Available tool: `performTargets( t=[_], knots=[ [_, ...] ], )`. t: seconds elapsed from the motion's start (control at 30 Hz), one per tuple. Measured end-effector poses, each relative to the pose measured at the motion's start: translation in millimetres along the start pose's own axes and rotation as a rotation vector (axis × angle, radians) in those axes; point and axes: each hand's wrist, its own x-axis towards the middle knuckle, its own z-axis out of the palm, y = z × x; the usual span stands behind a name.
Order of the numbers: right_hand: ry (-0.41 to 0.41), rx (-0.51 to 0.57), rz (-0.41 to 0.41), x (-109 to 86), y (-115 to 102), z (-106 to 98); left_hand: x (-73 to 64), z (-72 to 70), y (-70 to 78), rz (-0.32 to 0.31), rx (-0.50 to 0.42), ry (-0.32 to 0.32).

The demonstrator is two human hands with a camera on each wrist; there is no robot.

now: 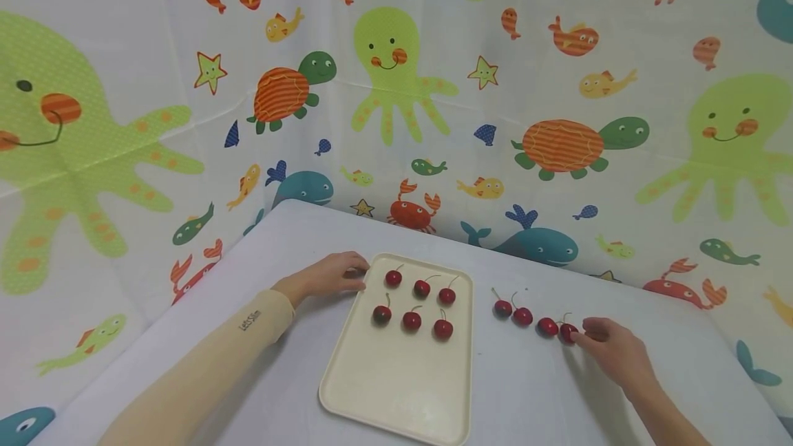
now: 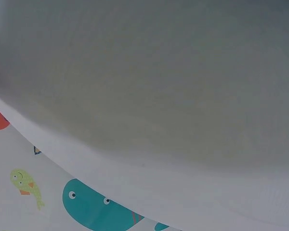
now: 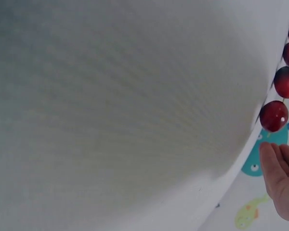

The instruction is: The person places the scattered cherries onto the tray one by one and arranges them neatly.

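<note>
A cream rectangular tray (image 1: 396, 380) lies on the table and carries several dark red cherries (image 1: 411, 321) with stems, in two rows of three. My left hand (image 1: 331, 274) is at the tray's upper left edge, fingertips right at the rim. To the right of the tray, several more cherries stand in a slanting row, from the leftmost cherry (image 1: 502, 308) to the rightmost cherry (image 1: 568, 333). My right hand (image 1: 616, 349) is beside that rightmost cherry, thumb tip overlapping it in the head view. In the right wrist view, extended fingers (image 3: 274, 166) show a gap to the nearest cherry (image 3: 274, 116).
A white cloth (image 1: 514, 391) covers the table. Behind it hangs a white curtain (image 1: 434, 115) printed with sea animals. The left wrist view holds mostly pale cloth surface (image 2: 149, 96) and a strip of the curtain.
</note>
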Motion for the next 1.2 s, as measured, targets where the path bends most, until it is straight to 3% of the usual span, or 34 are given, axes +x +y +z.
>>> performTargets(
  t=[0.57, 0.93, 1.2],
  knots=[
    [-0.037, -0.035, -0.009, 7.0, 0.2, 6.8, -1.8, 0.8, 1.7, -0.028, -0.014, -0.007],
    [-0.044, -0.054, -0.063, 11.2, 0.3, 10.8, -1.2, 1.5, 0.2, -0.034, -0.015, 0.0],
    [-0.036, -0.054, -0.033, 10.9, -0.7, 9.6, 1.1, 1.1, -1.5, -0.021, 0.003, 0.0]
  ],
)
